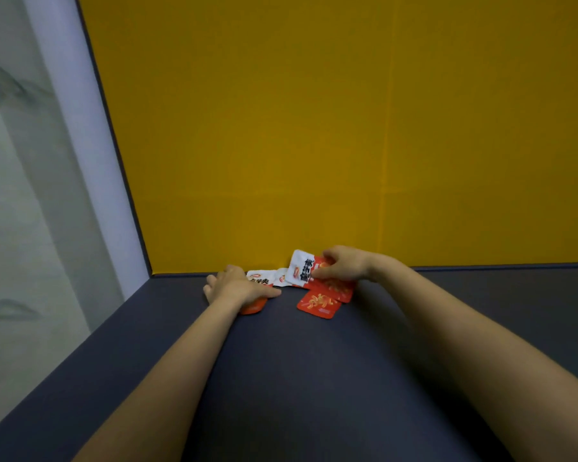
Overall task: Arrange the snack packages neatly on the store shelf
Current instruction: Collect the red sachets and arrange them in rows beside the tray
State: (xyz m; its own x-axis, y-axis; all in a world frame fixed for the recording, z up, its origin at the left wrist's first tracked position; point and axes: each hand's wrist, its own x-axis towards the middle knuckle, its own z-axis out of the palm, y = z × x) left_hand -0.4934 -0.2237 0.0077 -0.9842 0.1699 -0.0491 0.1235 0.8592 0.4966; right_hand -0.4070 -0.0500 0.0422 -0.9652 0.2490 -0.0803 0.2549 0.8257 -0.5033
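Note:
Several small red-and-white snack packages lie at the back of the dark grey shelf (314, 378), against the yellow back panel. My right hand (342, 263) grips one package (302, 268), lifted and tilted, its white top up. A loose red package (317, 303) lies flat just in front of it. My left hand (234, 285) rests palm down on another package (259, 278), whose red end (254, 308) sticks out under the wrist. A further white package corner (282, 277) shows between the hands.
The yellow back panel (314, 128) rises straight behind the packages. A pale side wall (90, 161) closes the shelf on the left. The grey shelf surface stretches toward me and to the right.

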